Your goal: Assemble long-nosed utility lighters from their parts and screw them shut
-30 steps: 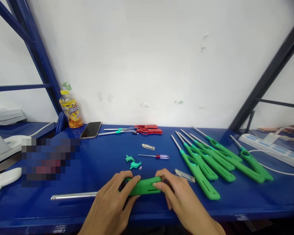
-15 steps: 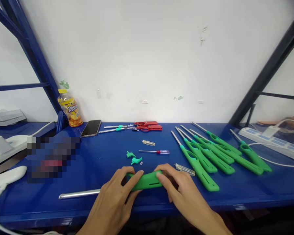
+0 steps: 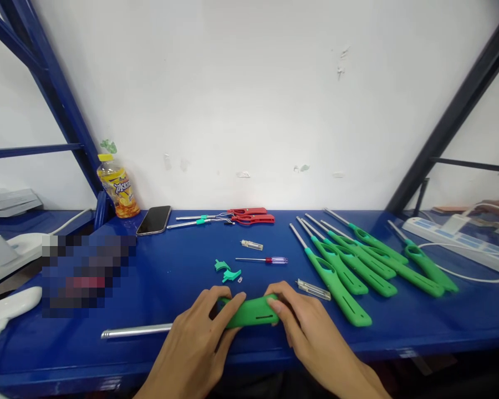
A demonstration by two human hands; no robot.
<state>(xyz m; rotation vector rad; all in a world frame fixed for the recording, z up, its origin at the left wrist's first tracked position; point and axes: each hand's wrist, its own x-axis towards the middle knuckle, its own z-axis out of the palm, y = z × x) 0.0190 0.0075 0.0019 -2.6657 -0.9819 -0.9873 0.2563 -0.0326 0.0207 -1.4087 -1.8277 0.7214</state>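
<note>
A green lighter (image 3: 253,312) with a long metal tube lies level near the table's front edge, its tube pointing left. My left hand (image 3: 199,338) is closed around the part where handle and tube meet, hiding it. Thumb and fingers of my right hand (image 3: 311,332) pinch the handle's right end. Just beyond are two teal trigger pieces (image 3: 232,275), a small metal bit (image 3: 240,280) and a screwdriver (image 3: 270,260) with a purple handle. One clear fuel tank (image 3: 313,289) lies beyond my right hand, another (image 3: 251,244) behind the screwdriver.
Several green lighters (image 3: 343,296) lie on the right of the blue table (image 3: 183,260). Opened red lighters (image 3: 251,217), a phone (image 3: 153,219) and a bottle (image 3: 118,188) are at the back. White power strips (image 3: 457,241) with cables stand at both sides.
The green lighter has shifted very slightly right and toward me, with both hands still on it. The camera view has moved a little.
</note>
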